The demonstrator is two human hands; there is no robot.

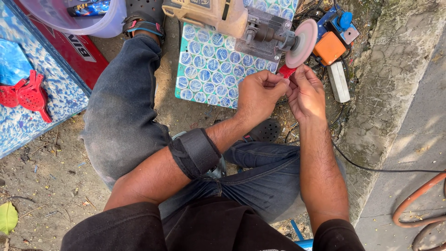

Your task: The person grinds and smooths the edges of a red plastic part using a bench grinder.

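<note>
Both the left hand [260, 95] and right hand [305, 93] are pinching a small red piece [286, 71], mostly hidden by fingers, against the pink round grinding disc [302, 43].

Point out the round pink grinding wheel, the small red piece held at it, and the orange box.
round pink grinding wheel [302, 42], head view, on its flat face.
small red piece [286, 71], head view, on the end showing above the fingers.
orange box [329, 48], head view, on its top.

The small red piece [286, 71] you hold is pinched between the fingertips of both your hands, mostly hidden by them, its upper end touching the lower edge of the pink grinding disc [302, 42].
</note>
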